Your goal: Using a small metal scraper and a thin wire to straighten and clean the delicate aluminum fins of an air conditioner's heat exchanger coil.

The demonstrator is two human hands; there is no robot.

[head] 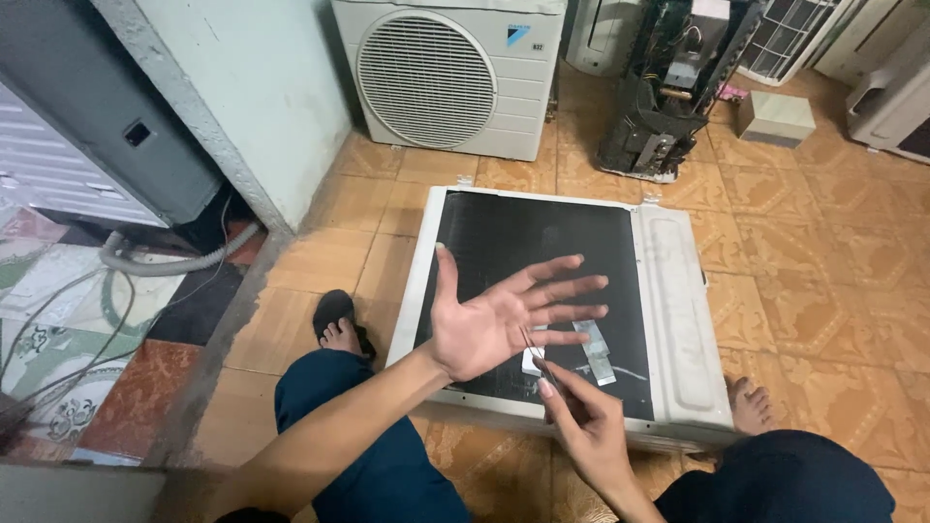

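Two knees in dark blue trousers frame the bottom edge, one at lower left (349,436) and one at lower right (775,479), both cut off by the frame. Between them the right hand (586,431) is pinched shut on a thin dark needle-like tool (536,351), whose tip meets the palm of the left hand (499,315); what kind of tool it is cannot be made out. That left hand is held palm up, all five fingers spread wide, holding nothing.

Both hands hover over one white air-conditioner panel (673,320) lying flat on the tiled floor (823,261), its dark mesh (523,242) facing up. On the mesh, partly hidden behind the hands, lie two small pale scraps: a white piece (532,363) and a clear strip (594,351).

Two bare feet show, one on a black sandal (334,315) left of the panel, one (751,407) at its right corner, half hidden.

Beyond stand one white outdoor unit (455,77) with a round fan grille, one stripped unit (668,87) with exposed parts, and one small box (775,116). More white casings are cut off at top right. A grey hose (165,261) and thin cables curl at left.
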